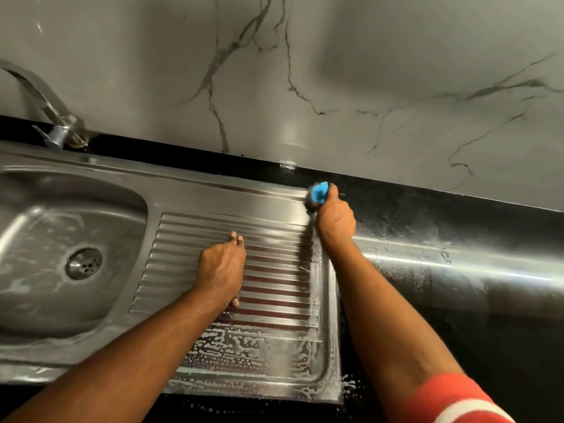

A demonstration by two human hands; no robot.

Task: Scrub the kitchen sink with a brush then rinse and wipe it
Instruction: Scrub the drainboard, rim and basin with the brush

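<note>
Right hand (335, 222) clenched, left hand (221, 270) (seemingly) flat

sink (213, 190): brushed stainless steel — shiny, ribbed draining board, foamy film
brush (319, 193): blue plastic, smooth
countertop (488, 346): black, glossy, wet
wall (366, 56): grey veined marble look — smooth, faint sheen
tap (65, 123): polished metal

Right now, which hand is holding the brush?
The right hand grips the blue brush at the far corner; the left hand holds nothing, resting on the ridged drainboard.
</note>
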